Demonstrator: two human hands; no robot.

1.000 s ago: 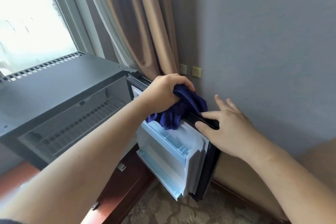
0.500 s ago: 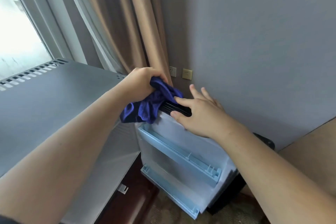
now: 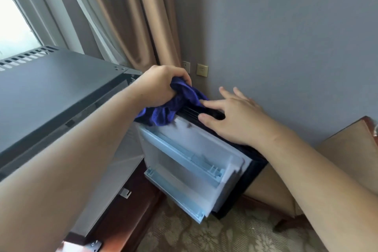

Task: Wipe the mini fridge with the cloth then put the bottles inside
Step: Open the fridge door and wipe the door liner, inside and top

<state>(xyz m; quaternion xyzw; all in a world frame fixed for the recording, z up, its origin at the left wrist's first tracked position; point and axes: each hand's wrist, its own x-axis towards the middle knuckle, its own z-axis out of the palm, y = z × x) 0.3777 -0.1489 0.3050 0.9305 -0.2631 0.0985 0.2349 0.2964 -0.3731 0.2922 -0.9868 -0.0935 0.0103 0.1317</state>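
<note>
Blue cloth (image 3: 163, 108) was bunched in the left hand (image 3: 161, 86), fingers curled tightly round it, and pressed on the top edge of the open door (image 3: 196, 139) of the dark grey mini fridge (image 3: 51, 92). The right hand (image 3: 235, 116) lay on that same edge just beside the cloth, fingers straight and spread, gripping nothing. Pale blue shelves (image 3: 180, 155) lined the door's white inner face; a beige curtain (image 3: 126, 16) hung behind.

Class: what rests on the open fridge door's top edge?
A bunched blue cloth gripped by the left hand, and the flat right hand. What lies beneath is hidden.
</note>
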